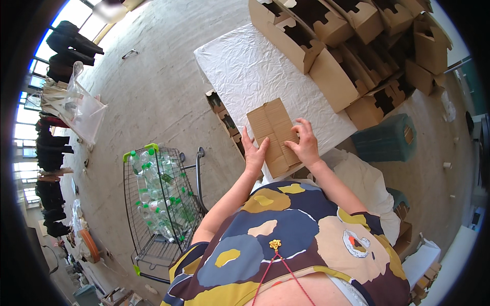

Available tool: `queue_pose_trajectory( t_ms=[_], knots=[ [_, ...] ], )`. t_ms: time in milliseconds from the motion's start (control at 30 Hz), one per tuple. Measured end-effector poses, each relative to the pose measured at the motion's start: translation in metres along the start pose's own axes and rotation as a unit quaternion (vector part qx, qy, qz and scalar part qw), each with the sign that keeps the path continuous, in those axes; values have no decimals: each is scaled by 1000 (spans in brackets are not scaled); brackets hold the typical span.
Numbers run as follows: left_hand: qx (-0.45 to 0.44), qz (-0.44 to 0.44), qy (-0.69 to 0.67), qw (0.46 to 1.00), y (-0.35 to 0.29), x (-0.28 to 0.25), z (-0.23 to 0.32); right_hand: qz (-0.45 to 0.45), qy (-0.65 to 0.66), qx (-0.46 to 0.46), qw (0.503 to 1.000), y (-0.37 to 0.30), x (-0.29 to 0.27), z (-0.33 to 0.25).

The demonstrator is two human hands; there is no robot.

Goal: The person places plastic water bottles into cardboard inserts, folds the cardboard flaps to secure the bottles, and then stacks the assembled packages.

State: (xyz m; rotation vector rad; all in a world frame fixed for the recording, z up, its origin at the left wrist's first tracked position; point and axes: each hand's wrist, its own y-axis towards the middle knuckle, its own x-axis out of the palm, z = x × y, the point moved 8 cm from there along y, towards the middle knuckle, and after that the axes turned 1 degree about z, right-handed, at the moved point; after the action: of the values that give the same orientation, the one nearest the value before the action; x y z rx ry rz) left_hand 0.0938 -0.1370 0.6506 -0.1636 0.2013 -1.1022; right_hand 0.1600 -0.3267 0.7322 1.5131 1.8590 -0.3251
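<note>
A flat, folded piece of brown cardboard (275, 122) lies at a slant on the white cloth-covered table (240, 61) in front of me. My left hand (253, 153) is at its left edge, fingers stretched out and thumb resting on the cardboard. At the right edge my right hand (305, 145) has its fingers bent, with thumb and fingertips pinching the cardboard's side. A crease runs lengthwise along the cardboard.
Opened cardboard boxes (334, 81) crowd the table's far right side. A wire shopping cart (153, 204) full of green-capped plastic bottles stands on my left. To the right is a dark green bin (385, 137). A white sack (360, 176) lies near my right arm.
</note>
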Motion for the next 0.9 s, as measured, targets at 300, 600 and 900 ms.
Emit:
queue_pose_trajectory(
  t_ms=[300, 600, 900],
  knots=[
    [-277, -155, -107, 942, -22, 1, -82, -350, 340, 341, 803, -22, 63, 66],
    [-256, -198, -146, 935, -38, 5, -94, -355, 328, 383, 787, -32, 74, 69],
    [-226, -165, -235, 931, -43, -19, -85, -317, 374, 411, 769, -61, 87, 44]
  ],
)
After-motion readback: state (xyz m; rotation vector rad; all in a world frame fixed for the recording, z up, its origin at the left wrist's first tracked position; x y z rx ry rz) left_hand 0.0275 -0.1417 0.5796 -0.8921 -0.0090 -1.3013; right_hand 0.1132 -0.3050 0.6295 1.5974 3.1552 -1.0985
